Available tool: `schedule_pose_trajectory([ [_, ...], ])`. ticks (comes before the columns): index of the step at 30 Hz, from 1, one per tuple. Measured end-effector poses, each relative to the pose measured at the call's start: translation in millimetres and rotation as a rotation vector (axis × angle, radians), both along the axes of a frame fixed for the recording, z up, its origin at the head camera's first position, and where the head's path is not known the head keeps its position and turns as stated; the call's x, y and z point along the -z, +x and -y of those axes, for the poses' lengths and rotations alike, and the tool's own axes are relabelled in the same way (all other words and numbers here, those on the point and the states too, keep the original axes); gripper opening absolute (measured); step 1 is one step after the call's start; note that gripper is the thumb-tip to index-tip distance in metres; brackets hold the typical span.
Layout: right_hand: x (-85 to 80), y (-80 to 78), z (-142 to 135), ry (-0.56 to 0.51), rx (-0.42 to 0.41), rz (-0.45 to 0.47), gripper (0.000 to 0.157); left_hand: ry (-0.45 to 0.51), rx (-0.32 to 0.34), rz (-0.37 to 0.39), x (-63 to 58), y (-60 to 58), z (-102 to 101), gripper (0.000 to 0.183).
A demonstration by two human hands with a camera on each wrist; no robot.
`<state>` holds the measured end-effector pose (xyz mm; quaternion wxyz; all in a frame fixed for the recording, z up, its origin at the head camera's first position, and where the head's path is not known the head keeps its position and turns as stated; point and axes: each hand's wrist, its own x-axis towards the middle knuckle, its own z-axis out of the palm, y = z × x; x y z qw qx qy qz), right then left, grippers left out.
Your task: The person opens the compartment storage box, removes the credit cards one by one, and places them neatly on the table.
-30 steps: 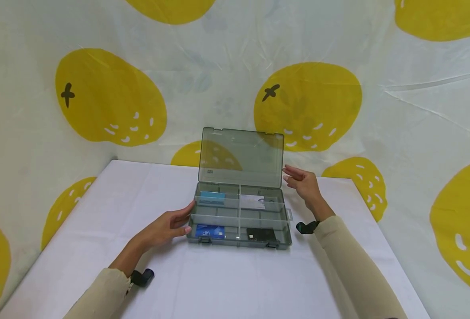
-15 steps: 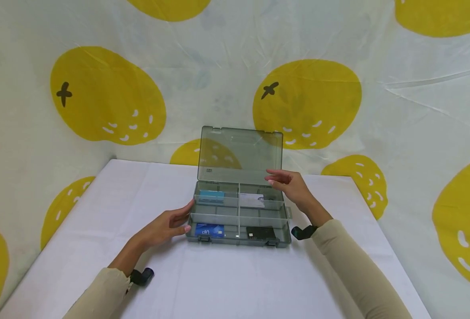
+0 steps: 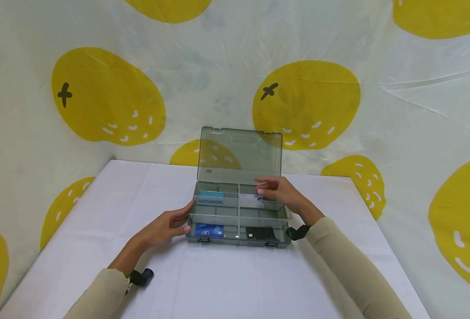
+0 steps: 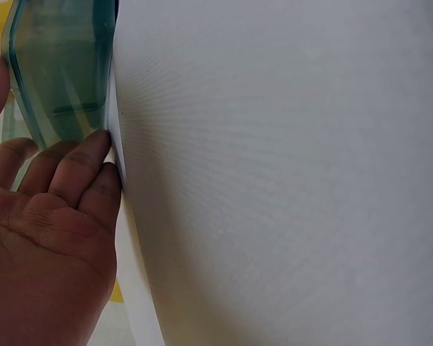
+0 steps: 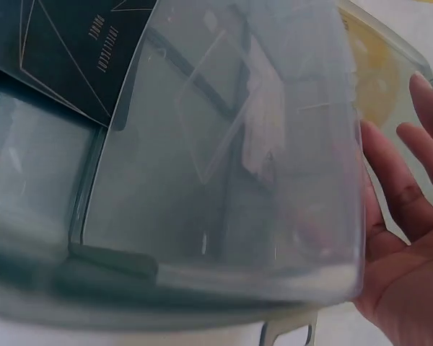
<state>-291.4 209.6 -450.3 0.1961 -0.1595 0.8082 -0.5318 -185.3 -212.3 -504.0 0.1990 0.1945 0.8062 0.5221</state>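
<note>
Nearest, well on the near side of the fingers, two beige sleeves (image 3: pixel 354 266) over a white surface (image 3: pixel 227 283), each with a dark wrist camera (image 3: pixel 142 278) at the cuff. Then a left hand (image 3: pixel 161 228), with fingers (image 4: pixel 79 176) loosely extended and thumb spread, touching the left side of a smoky, see-through box (image 3: pixel 238 243). Just right of those fingers, inside the front left compartment, a blue card (image 3: pixel 209 231) (with "VIP" upside down on it); farther right of them, in the front right compartment, a dark card (image 3: pixel 260 233). Beyond, over the rear right compartment, a right hand (image 3: pixel 284 195), with fingers (image 5: pixel 397 173) slightly bent, thumb apart, nothing in their grasp. Just below those fingers, a white card (image 3: pixel 248 200), contact hard to tell; to their left, in the rear left compartment, a light-blue card (image 3: pixel 211 195). Past the right fingers, a tinted lid (image 3: pixel 239 153), raised from the box's back edge; farthest beyond, a pale cloth (image 3: pixel 215 66) with large yellow fruit shapes (image 3: pixel 307 104).
</note>
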Motion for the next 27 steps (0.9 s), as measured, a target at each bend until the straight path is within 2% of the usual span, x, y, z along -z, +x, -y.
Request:
schedule_pose_trajectory([
  [4,-0.2,-4.7,5.1,0.022,-0.026,0.052,0.057,0.0,-0.003,0.001,-0.2,0.1,-0.2,0.089],
  [9,0.0,-11.0,11.8,0.043,-0.015,0.105,0.056,0.003,-0.004,0.002,-0.6,0.6,0.0,0.088],
  [15,1.4,-13.4,19.0,0.003,0.005,0.16,0.054,0.001,-0.003,-0.002,0.1,0.4,0.1,0.088],
  [20,1.8,-11.6,18.3,-0.018,0.057,0.14,0.052,-0.003,-0.007,-0.001,0.4,0.8,-0.3,0.088],
  [27,-0.3,-9.3,14.1,-0.072,0.173,0.097,0.051,-0.017,-0.012,-0.01,-0.4,1.6,-0.1,0.088],
])
